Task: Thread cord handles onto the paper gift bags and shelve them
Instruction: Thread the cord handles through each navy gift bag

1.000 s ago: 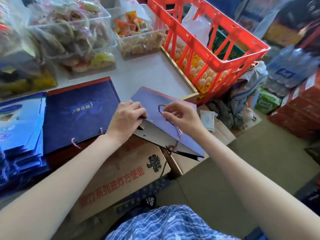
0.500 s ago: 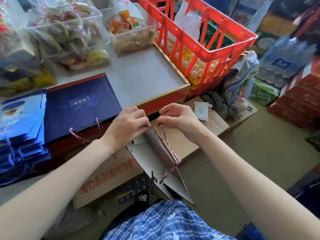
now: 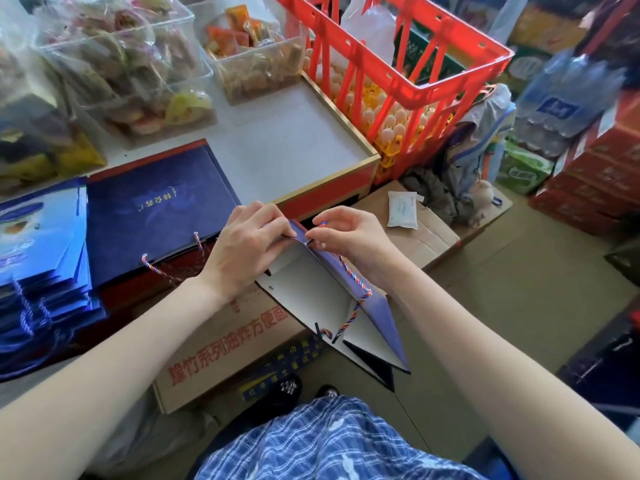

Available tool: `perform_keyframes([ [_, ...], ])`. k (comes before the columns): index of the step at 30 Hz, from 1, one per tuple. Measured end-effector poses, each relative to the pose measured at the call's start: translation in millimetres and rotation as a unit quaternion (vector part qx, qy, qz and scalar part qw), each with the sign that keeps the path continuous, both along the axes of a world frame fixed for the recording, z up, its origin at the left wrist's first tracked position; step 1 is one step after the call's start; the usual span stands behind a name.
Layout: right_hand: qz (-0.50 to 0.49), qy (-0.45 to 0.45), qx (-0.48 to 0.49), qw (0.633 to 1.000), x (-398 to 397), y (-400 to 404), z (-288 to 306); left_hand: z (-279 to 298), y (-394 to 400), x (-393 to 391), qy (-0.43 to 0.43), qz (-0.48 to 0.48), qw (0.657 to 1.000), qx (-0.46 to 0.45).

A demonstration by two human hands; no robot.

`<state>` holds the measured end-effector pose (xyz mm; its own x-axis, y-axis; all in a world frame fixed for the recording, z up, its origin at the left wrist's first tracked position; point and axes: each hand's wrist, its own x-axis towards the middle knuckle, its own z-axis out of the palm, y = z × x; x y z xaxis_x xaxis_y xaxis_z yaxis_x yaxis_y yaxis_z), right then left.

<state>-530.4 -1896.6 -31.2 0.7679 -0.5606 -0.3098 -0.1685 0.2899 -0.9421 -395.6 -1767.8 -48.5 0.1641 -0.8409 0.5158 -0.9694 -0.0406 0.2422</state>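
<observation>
Threading step: the left hand [image 3: 247, 247] is pinching the gift bag [image 3: 311, 292] rim while right hand [image 3: 349, 233] fingers are pinching the cord [image 3: 349, 271] tip; next, feeding it through the hole.

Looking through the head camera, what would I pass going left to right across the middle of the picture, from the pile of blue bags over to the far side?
Stack of blue bags → dark navy bag → left hand → right hand → white packet on a cardboard box → red cartons.
</observation>
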Motion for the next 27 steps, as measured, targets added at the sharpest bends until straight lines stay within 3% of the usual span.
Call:
perform_keyframes([
  [4, 0.025, 0.018, -0.043, 0.999, 17.4, 4.2, 5.1, -6.9, 4.6, 17.1, 0.036, 0.005, 0.999, 0.005],
  [6, 0.042, 0.047, -0.116, 0.991, 31.2, 7.1, 7.6, -9.4, 5.3, 28.3, 0.053, 0.010, 0.998, 0.011],
  [9, 0.034, 0.105, -0.251, 0.962, 52.5, 10.8, 5.2, -11.7, 0.6, 44.2, 0.079, 0.026, 0.996, 0.033],
  [13, 0.060, 0.137, -0.356, 0.923, 69.8, 17.4, -0.3, -12.9, -7.2, 62.2, 0.091, 0.076, 0.991, 0.068],
  [17, 0.148, 0.174, -0.396, 0.889, 72.8, 19.6, -5.2, -8.3, -11.2, 64.9, 0.103, 0.080, 0.987, 0.096],
  [21, 0.153, 0.197, -0.443, 0.861, 72.3, 11.6, -9.9, -3.8, -18.8, 62.7, 0.130, 0.061, 0.982, 0.125],
  [27, 0.161, 0.184, -0.454, 0.857, 70.0, -5.5, 2.0, 12.4, -29.1, 62.2, 0.159, 0.041, 0.976, 0.141],
])
